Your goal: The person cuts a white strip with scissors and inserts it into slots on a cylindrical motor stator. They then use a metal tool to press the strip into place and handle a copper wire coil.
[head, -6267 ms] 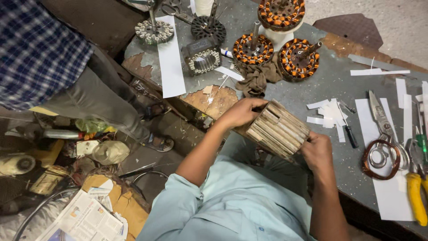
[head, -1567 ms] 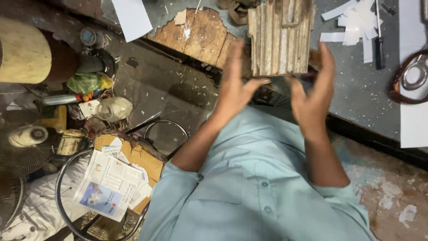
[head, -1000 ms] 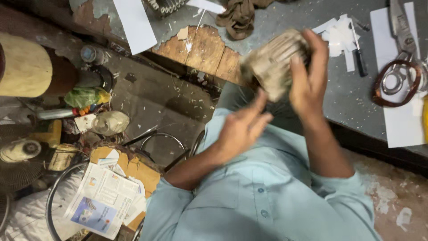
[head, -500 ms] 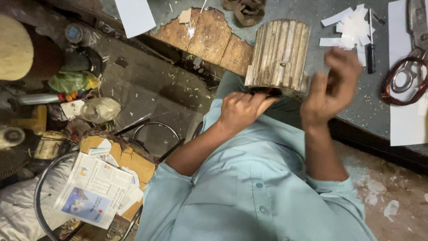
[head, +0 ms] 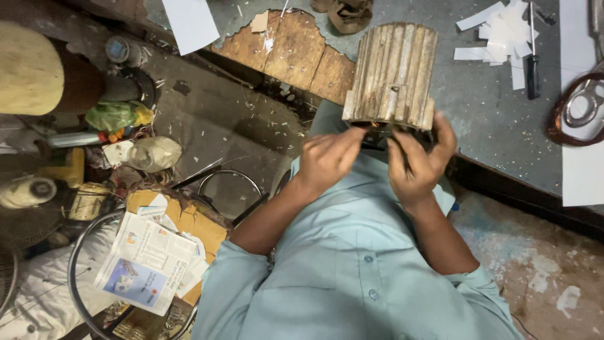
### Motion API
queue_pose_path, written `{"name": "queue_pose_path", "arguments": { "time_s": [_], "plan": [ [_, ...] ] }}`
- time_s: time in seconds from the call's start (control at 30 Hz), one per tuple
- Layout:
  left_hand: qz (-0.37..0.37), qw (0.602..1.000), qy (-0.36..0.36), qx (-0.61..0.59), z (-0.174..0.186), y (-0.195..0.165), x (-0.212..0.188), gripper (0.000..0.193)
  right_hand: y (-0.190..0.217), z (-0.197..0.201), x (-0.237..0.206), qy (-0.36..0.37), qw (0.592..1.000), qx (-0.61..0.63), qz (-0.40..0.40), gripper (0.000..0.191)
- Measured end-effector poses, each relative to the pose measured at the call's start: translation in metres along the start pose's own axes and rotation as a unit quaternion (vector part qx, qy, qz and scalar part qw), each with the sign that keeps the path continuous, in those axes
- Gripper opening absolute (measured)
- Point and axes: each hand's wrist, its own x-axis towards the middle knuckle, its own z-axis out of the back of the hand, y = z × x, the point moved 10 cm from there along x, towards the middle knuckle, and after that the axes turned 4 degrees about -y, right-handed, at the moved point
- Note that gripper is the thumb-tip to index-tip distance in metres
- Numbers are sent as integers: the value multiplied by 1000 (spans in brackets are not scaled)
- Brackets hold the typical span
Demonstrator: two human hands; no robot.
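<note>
A brown ribbed cylinder (head: 393, 72), slotted lengthwise like a motor core, stands at the near edge of the grey workbench (head: 478, 107). My left hand (head: 327, 157) pinches at its lower rim from the left. My right hand (head: 418, 157) grips the same rim on the right, thumb hooked round the outside. Both hands touch the bottom opening, where something dark and orange shows; what the fingers hold there is too small to tell.
White paper strips (head: 497, 34) and a black pen (head: 533, 63) lie right of the cylinder, a coil with scissors (head: 582, 107) farther right. Bare wood (head: 296, 53) shows on the bench. Wire hoops (head: 229, 186), newspaper (head: 148, 264) and bottles (head: 154, 154) crowd the floor at left.
The cylinder went from tilted in both hands to upright on the bench edge. My right hand came off its side and both hands closed on its lower rim.
</note>
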Motion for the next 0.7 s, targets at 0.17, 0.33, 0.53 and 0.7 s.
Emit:
{"name": "queue_pose_path", "arguments": {
  "time_s": [0.17,0.33,0.53,0.7],
  "plan": [
    [-73,986,80,125,-23,1,11,10,13,-16,35,108,991,-71,33,36],
    [-66,960,171,210,-28,19,22,14,31,-21,59,134,985,-81,75,40],
    [-12,982,94,164,-20,22,28,11,28,-22,64,130,987,-60,69,39],
    [-33,998,-17,60,3,3,20,11,42,-13,72,110,989,-26,95,37]
  ]
}}
